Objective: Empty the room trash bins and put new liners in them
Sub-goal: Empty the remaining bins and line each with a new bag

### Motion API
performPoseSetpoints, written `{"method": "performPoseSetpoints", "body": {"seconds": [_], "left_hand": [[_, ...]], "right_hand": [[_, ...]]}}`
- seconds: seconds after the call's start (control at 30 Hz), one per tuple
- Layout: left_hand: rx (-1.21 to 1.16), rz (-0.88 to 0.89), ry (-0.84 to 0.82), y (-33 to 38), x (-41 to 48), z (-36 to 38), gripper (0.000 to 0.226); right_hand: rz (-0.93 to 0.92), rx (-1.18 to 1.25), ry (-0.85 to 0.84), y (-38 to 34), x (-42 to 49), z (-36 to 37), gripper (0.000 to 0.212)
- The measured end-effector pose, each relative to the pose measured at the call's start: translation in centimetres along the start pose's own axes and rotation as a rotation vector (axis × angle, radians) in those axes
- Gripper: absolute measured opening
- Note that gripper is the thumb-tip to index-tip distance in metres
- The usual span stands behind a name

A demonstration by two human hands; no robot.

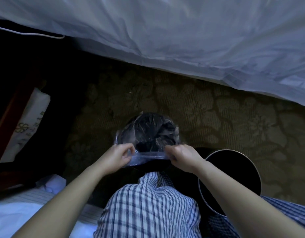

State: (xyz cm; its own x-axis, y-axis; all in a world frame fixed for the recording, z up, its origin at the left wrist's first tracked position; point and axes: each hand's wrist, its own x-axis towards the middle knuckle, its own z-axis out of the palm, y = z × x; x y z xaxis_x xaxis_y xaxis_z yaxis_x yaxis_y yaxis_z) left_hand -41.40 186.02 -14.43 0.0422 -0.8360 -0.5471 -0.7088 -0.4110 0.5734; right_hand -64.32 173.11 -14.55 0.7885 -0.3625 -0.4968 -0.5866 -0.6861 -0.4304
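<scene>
- Head view: left hand [120, 156] and right hand [180, 155] each pinch the near edge of a clear plastic liner [146, 133], thumb against curled fingers, with the hem stretched taut between them.
- The liner's far side is already draped over the far rim of a dark round bin [153, 166], which stands on the patterned carpet [199, 109] just ahead of the person's knees.
- Judgement: this bin is emptied and the fitting is half done. The near hem is not yet folded over the rim.
- A second bin [234, 150] stands just right of it, dark inside. No liner shows, so it is probably still to be lined.
</scene>
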Motion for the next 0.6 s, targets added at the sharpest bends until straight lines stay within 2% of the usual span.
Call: {"method": "performPoseSetpoints", "body": {"seconds": [0.07,0.17,0.27,0.37,0.47,0.6], "left_hand": [[-0.112,-0.043,-0.111,0.1,0.3,0.3,0.018],[-0.093,-0.102,-0.295,-0.2,0.3,0.6,0.015],[0.115,-0.215,-0.448,-0.1,0.4,0.8,0.015],[0.438,-0.343,-0.519,0.0,0.4,1.0,0.035],[0.500,-0.408,-0.561,-0.5,0.7,1.2,0.045],[0.508,-0.488,-0.535,-1.0,1.5,1.5,0.052]], "right_hand": [[0.013,-0.027,-0.082,0.1,-0.1,0.2,0.020],[0.025,-0.020,-0.180,0.3,-0.3,0.7,0.013],[0.054,-0.058,-0.290,0.7,-0.2,1.3,0.031],[0.074,-0.079,-0.356,1.1,0.1,1.8,0.041],[0.111,-0.154,-0.472,1.7,0.2,2.3,0.045],[0.213,-0.209,-0.545,2.4,0.7,2.7,0.051]]}}
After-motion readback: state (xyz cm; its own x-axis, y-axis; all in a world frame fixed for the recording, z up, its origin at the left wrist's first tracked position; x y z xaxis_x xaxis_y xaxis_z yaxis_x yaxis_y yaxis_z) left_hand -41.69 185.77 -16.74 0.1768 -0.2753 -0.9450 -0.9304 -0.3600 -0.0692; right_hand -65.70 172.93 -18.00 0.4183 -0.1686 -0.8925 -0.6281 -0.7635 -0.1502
